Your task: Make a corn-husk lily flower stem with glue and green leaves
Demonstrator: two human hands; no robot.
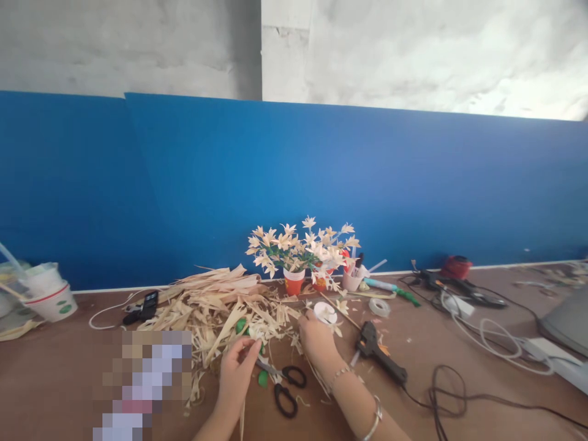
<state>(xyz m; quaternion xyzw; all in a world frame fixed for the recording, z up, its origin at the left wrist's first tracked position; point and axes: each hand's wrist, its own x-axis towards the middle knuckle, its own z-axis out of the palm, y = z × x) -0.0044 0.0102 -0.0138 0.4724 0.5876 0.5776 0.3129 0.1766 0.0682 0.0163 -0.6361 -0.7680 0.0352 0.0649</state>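
My left hand [237,366] is closed in a pinch at the front of a pile of dried corn husks [215,312]. Whatever sits between its fingertips is too small to make out against the pale husk pieces. Black-handled scissors [289,387] lie just right of it, blades toward the hand, beside a green scrap [263,378]. My right hand [316,340], with bracelets at the wrist, is curled beside a small white cup [325,313]; its fingertips are mostly hidden. Behind stand pale husk flowers [287,242] in a red-and-white pot [294,282].
A black glue gun [379,352] lies right of my right arm, its cord [459,392] trailing rightward. Further back are a tape roll [379,307] and a power strip [459,305]. Paper cups [52,303] stand far left. A blue partition [184,184] borders the brown table [427,343].
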